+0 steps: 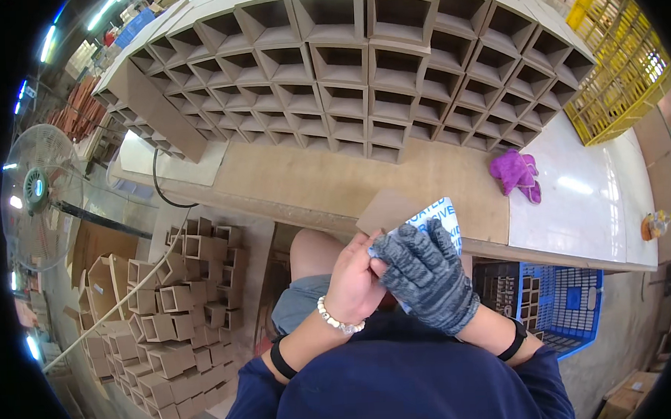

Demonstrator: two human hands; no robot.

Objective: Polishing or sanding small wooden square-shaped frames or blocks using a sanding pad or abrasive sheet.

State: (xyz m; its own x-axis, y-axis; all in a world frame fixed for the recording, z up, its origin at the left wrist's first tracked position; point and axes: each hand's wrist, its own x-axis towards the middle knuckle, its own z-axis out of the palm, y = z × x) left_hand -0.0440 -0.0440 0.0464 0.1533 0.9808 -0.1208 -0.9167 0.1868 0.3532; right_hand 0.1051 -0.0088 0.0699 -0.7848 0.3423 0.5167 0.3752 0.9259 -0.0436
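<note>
L hand [356,282] (bare) pinches corner of blue-printed white paper sheet [450,218], prob. to steady it, nr. counter [312,177] edge; gloved R hand [426,277] covers it, fingers together, can't tell if pinching.

Bench [304,175], tan-and-white top | stacked open brown boxes [342,76] | 1 purple cloth [510,172] | 1 yellow-orange item [656,225], right end

Gloved right grip [427,274] against printed sheet [448,215]

Sheet [446,213] is white with blue print, kinda tilted, one corner poking up past the gloved right hand [422,273] covering part of it. Plain brown piece [386,209] shows just left, rest hidden.
</note>
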